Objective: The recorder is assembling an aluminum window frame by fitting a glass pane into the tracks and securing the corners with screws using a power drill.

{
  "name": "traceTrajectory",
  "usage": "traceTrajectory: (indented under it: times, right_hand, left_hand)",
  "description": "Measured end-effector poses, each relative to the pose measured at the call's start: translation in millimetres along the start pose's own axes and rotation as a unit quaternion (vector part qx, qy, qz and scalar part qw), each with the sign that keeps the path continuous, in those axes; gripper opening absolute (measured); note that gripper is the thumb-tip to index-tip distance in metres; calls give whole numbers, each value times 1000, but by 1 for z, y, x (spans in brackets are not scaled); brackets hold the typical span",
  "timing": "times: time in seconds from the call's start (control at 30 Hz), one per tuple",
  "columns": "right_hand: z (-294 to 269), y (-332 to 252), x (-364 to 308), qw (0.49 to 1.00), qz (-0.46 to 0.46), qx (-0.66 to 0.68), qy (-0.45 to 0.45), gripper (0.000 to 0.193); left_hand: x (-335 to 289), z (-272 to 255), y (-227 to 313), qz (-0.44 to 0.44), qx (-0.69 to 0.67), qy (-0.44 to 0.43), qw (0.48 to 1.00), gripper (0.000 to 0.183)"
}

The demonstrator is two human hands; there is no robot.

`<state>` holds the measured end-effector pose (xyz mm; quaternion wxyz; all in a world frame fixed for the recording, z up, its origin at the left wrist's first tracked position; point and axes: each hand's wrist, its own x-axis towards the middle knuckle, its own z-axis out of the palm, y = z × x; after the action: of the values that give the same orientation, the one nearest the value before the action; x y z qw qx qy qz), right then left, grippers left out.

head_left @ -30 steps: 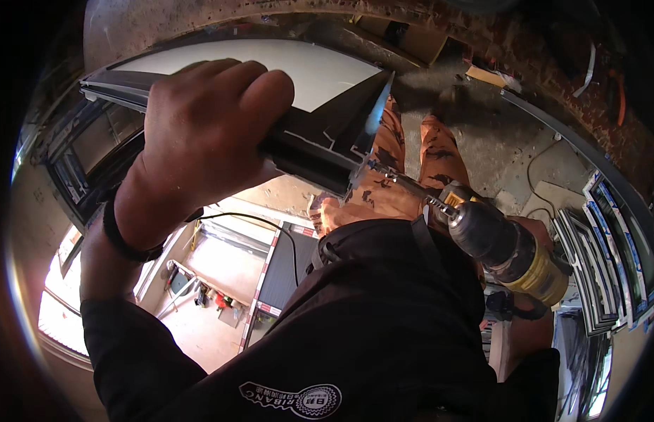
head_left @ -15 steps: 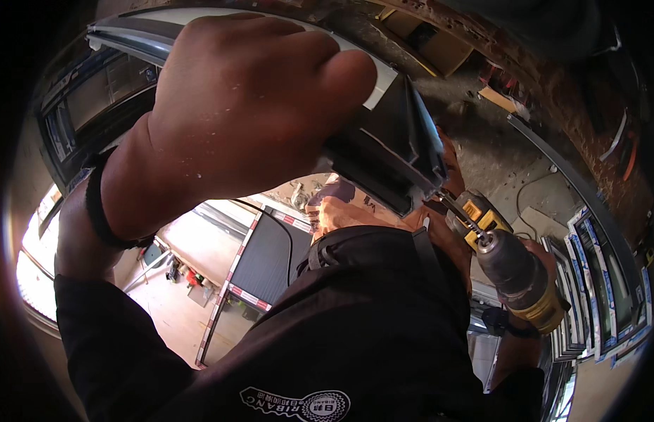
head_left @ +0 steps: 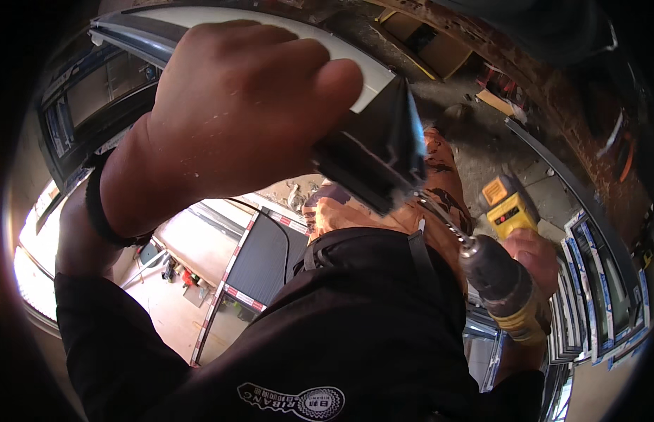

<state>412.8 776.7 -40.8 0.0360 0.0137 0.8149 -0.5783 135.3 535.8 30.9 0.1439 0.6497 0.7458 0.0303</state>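
Note:
My left hand [head_left: 242, 105] is closed around a dark metal profile [head_left: 372, 151], its curled fingers hidden behind the back of the hand. The profile's cut end points down and to the right, and a long pale face [head_left: 341, 46] stretches behind the hand to the upper left. In my right hand [head_left: 534, 257] is a yellow and black cordless drill [head_left: 503, 281], gripped by its handle. Its long, thin bit [head_left: 443, 218] reaches up and left to the corner of the profile's end. Whether the tip touches or has entered the metal I cannot tell.
Several framed panels [head_left: 598, 288] stand stacked at the right, beside a long dark strip [head_left: 566, 176]. Dark frames [head_left: 94, 98] are at the far left. Below my left arm a grey panel with a red-and-white edge [head_left: 260, 257] leans. Patterned orange trousers [head_left: 446, 169] show beneath the profile.
The drill has shifted left and turned, its battery end swinging out to the right so my gripping fingers show. The profile's end has moved slightly left with my left hand.

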Motion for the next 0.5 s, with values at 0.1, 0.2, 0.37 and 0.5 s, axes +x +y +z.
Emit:
traceTrajectory:
  times: [0.1,0.2,0.37,0.5]
  right_hand:
    - [2,-4,3,998,-41,2,51,22]
    - [-10,-2,-1,999,-37,-16,-35,28]
    - [-11,8,5,994,-88,-44,-49,40]
    - [-10,10,16,981,-182,-68,-4,43]
  left_hand:
    - [-1,-3,0,2,10,-19,1000,33]
    - [1,-4,0,2,20,-30,999,31]
    - [-4,1,-1,-20,30,-13,999,38]
    - [-7,2,-1,-21,40,-40,998,40]
